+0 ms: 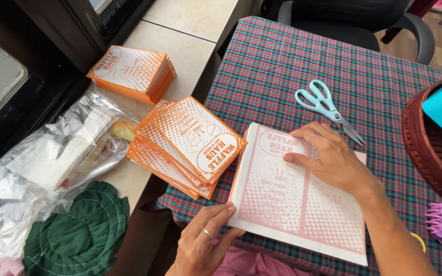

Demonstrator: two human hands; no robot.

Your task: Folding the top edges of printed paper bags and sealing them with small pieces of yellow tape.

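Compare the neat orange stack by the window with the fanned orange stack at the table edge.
The neat stack lies squared up, edges aligned; the fanned stack is splayed, its pieces slipped sideways. The neat stack rests wholly on the tiled ledge; the fanned stack bridges the ledge and the plaid tablecloth. Neither hand touches either one. Both are orange-and-white printed paper pieces of the same design.

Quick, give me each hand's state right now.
Left hand: open, fingertips on the near left edge of the pale printed sheet stack, gripping nothing.
Right hand: open, flat, pressing down on the same stack.
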